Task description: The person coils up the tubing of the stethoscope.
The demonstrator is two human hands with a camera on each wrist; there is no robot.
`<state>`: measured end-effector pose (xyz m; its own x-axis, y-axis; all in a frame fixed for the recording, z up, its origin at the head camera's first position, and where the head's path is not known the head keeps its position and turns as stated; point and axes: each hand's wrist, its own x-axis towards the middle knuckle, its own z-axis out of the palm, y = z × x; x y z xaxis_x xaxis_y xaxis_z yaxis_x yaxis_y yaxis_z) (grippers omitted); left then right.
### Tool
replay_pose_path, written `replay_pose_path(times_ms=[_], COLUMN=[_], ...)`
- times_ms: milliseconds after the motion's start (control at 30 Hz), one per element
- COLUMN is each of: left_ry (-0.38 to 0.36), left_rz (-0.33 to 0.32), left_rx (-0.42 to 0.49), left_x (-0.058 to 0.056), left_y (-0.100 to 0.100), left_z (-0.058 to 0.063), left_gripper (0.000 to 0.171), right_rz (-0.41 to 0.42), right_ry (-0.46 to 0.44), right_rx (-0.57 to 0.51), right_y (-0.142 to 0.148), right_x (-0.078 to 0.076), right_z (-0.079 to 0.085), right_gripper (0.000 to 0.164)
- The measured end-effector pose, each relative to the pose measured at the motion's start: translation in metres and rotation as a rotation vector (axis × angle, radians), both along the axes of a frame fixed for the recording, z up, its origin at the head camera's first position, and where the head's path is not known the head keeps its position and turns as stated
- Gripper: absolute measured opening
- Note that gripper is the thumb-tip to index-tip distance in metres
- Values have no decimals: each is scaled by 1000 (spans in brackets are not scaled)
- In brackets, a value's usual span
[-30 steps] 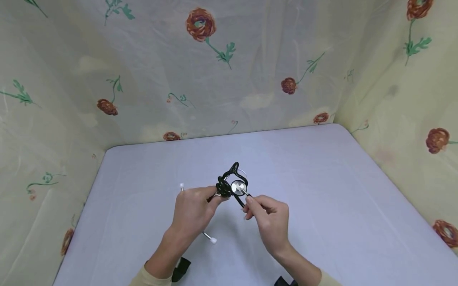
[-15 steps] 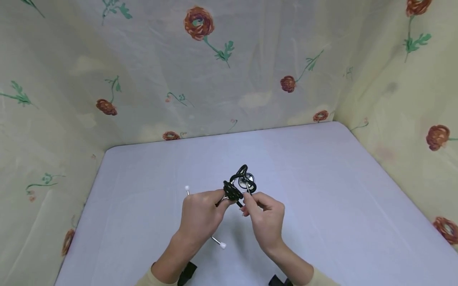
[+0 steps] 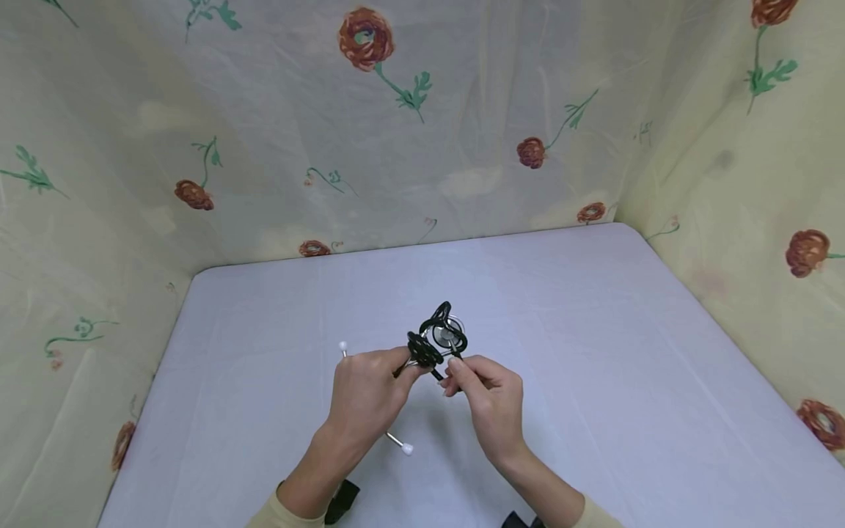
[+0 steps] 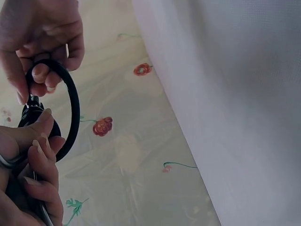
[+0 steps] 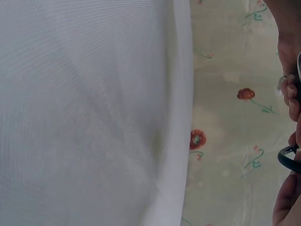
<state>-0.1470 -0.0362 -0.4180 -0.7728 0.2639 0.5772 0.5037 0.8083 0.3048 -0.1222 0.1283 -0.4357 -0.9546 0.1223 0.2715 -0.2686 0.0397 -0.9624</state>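
Observation:
A stethoscope with black tubing (image 3: 425,350) wound into a tight bundle is held up over the table. My left hand (image 3: 370,389) grips it by the bundle and the metal ear tubes. One white ear tip (image 3: 342,346) sticks out beyond that hand, another (image 3: 406,449) below it. With thumb and fingers, my right hand (image 3: 491,400) pinches the tubing beside the round metal chest piece (image 3: 447,335), which sits partly behind a loop of tube. In the left wrist view, a black tube loop (image 4: 74,106) arches between both hands. The right wrist view catches only a bit of tube (image 5: 287,161).
A table with a pale lilac cloth (image 3: 594,352) spreads beneath the hands. Curtains printed with flowers (image 3: 422,183) enclose its back and sides. Dark straps (image 3: 342,501) show by the wrists at the bottom edge.
The chest piece has swung from in front of the tube loop, near the right fingertips, to behind it. Both hands drew closer together, then shifted slightly left.

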Motion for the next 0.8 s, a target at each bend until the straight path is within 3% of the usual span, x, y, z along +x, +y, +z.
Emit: replay_pose_path(times_ms=[233, 500, 800], left_ry=[12, 2, -2], left_rz=[-6, -5, 5], left_rx=[-13, -15, -44], left_x=[1, 0, 1], left_y=[-1, -4, -6], left_z=[0, 0, -3], left_gripper=[20, 17, 17], right_rz=[-43, 37, 45], right_ry=[24, -52, -98], right_rx=[20, 22, 41], right_y=[-1, 0, -1], right_x=[-2, -4, 1], right_z=[-6, -7, -1], right_gripper=[21, 27, 24])
